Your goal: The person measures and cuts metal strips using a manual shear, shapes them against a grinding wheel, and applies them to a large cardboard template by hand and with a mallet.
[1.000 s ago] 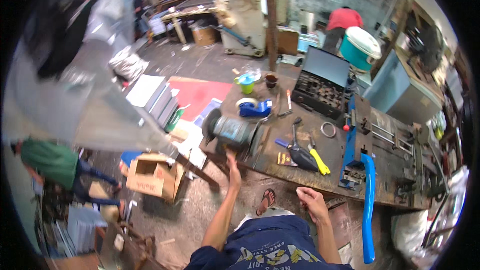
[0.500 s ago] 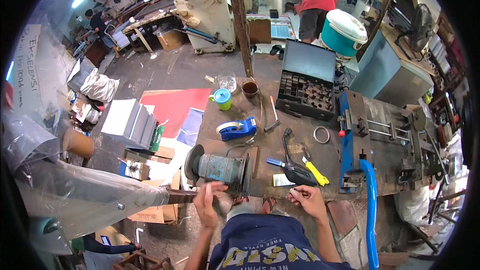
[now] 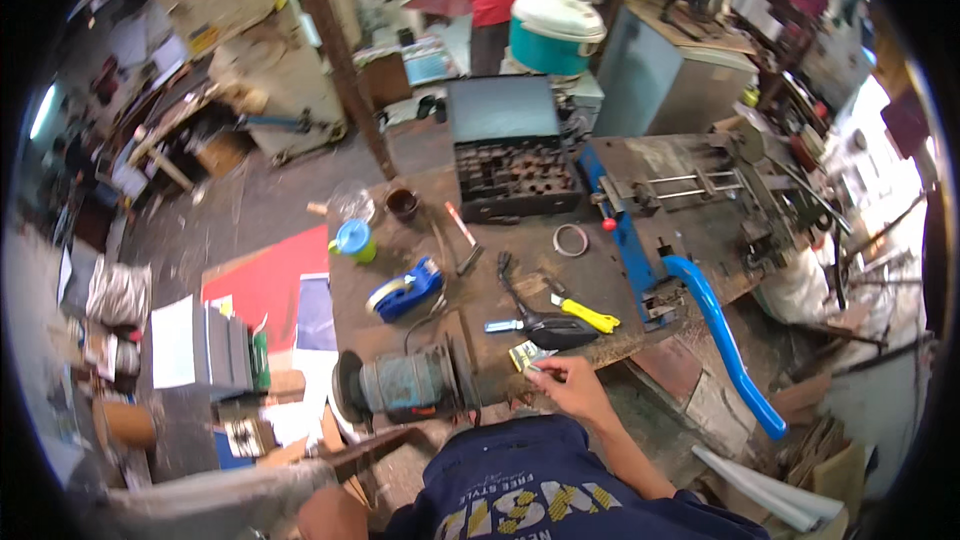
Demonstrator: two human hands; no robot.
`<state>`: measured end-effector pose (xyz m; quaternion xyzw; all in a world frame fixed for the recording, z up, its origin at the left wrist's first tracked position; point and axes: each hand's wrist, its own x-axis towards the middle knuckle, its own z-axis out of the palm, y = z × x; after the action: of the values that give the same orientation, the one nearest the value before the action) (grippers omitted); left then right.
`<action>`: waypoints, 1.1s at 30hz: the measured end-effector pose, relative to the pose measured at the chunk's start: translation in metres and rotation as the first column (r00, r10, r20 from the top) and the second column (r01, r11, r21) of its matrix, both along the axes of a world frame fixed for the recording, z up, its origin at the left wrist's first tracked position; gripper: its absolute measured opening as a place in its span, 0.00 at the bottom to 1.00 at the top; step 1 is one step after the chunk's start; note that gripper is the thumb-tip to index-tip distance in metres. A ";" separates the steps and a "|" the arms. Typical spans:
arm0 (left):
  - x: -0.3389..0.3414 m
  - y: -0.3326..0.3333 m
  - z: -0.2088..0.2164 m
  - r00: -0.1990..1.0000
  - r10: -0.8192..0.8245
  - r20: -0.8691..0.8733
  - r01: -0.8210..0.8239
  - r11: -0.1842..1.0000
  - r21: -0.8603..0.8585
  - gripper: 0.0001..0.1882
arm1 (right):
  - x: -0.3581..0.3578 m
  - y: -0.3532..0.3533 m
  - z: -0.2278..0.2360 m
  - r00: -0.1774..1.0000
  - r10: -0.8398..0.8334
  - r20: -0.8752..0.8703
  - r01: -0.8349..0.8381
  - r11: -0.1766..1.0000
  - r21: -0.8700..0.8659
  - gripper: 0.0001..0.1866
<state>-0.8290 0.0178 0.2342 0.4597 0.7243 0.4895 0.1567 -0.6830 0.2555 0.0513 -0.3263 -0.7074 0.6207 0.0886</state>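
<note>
My right hand (image 3: 568,385) is at the table's near edge, with thumb and forefinger pinched at the lower edge of a small yellow-and-white packet (image 3: 526,353). Whether the packet is lifted off the table is hard to tell. Just beyond it lies a black motorcycle mirror (image 3: 555,330) with a stem. A blue marker-like stick (image 3: 503,326) touches its left side, and a yellow cutter knife (image 3: 590,315) lies at its right. Part of my left arm (image 3: 334,515) shows blurred at the lower edge; the hand itself is out of view.
A bench grinder (image 3: 405,382) stands left of my body. Farther back are a blue tape dispenser (image 3: 405,290), a hammer (image 3: 464,240), a tape roll (image 3: 571,240), and an open metal case (image 3: 515,175). A blue-framed machine (image 3: 620,240) with a blue lever (image 3: 720,345) occupies the right.
The view has swung right and tilted. My right hand has moved to the small packet and pinches at it. My left hand, open beside the grinder before, has dropped out of view.
</note>
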 end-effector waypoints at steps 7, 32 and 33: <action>0.017 -0.066 -0.046 0.509 0.443 -0.738 -0.806 0.547 -0.228 0.15 | 0.006 -0.018 0.046 0.996 -0.093 -0.014 0.092 0.994 -0.054 0.11; 0.022 0.016 -0.071 0.506 0.120 0.854 -0.366 0.927 0.086 0.08 | 0.003 -0.064 0.134 0.957 -0.179 -0.227 0.057 0.886 -0.459 0.08; 0.022 0.015 -0.072 0.485 0.107 0.868 -0.365 0.927 0.089 0.08 | 0.002 -0.063 0.134 0.959 -0.178 -0.222 0.057 0.883 -0.466 0.08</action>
<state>-0.8072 0.0331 0.1626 0.0729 0.5396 0.7583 0.3584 -0.6808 0.1923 0.1854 -0.2969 -0.5035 0.7994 0.1388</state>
